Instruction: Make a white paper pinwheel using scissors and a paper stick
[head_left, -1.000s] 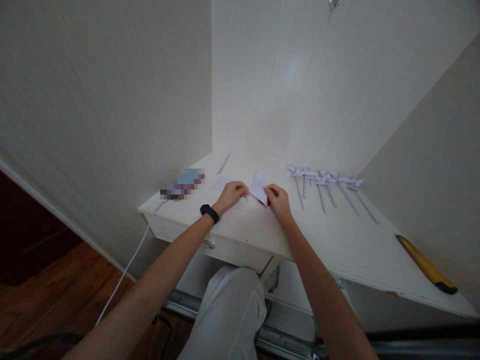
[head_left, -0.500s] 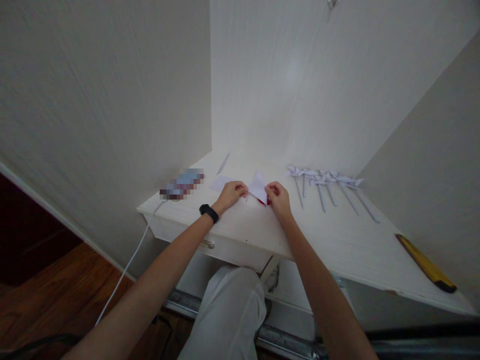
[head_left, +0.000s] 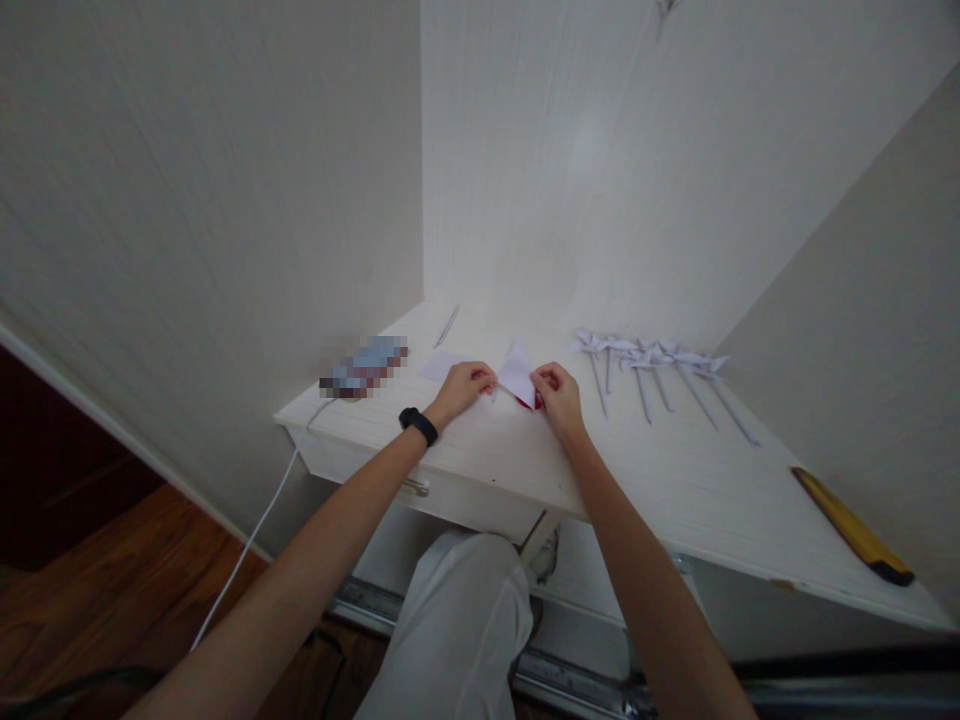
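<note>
White paper [head_left: 517, 376], folded to a point, sits on the desk [head_left: 675, 480] between both hands, a bit of red showing at its lower right edge. Left hand [head_left: 466, 385] curled, fingertips pinching the paper's left edge. Right hand [head_left: 556, 393] curled too, thumb and forefinger nipping the right corner over the red bit. Black band [head_left: 419, 425] on the left wrist.

Handling call: paper looks thin, light, floppy and creases easily. Best held at edges or corners with fingertips, flat on the desk for support; a hard squeeze mid-sheet would likely crumple it.

Around it: flat sheet [head_left: 441, 366] just beyond the left hand, pen [head_left: 447, 327] further back, phone [head_left: 364, 367] on a white cable [head_left: 251, 545] at left. Row of roughly 6 paper pinwheels [head_left: 651, 370] lies to the right, well apart from the hands. Yellow tool [head_left: 851, 526] at far right edge.
</note>
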